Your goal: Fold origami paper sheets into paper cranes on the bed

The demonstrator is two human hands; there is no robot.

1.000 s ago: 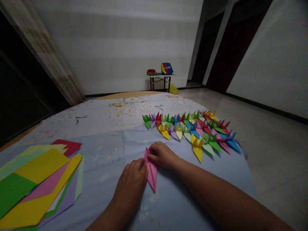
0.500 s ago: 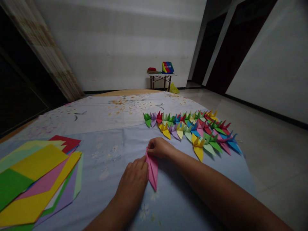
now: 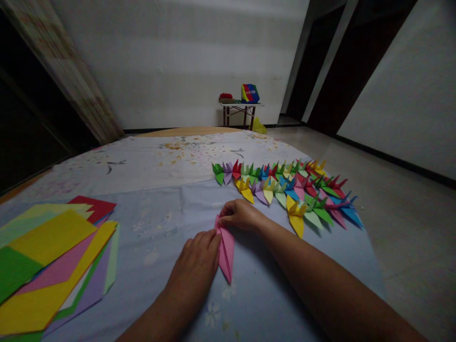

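A narrow, kite-shaped piece of pink folded paper [image 3: 225, 259] lies on the blue cloth, one long point aimed toward me and a crease line down its middle. My left hand [image 3: 199, 251] rests along its left edge, fingers together and thumb side pressed on the paper. At the far tip, my right hand [image 3: 239, 214] pinches the paper between thumb and curled fingers. Part of that tip is hidden under the fingers. Beyond my right hand stand rows of colourful folded paper cranes, the closest a yellow paper crane [image 3: 296, 219].
A fanned stack of coloured paper sheets [image 3: 53, 237] lies on the left of the cloth-covered table [image 3: 156, 166]. By the far wall, a small table [image 3: 240, 105] carries a multicoloured bag [image 3: 250, 93] and a red item. Tiled floor shows to the right.
My right fingers have shifted slightly at the paper's far tip, while both hands stay on it. The whole view has tilted a little.
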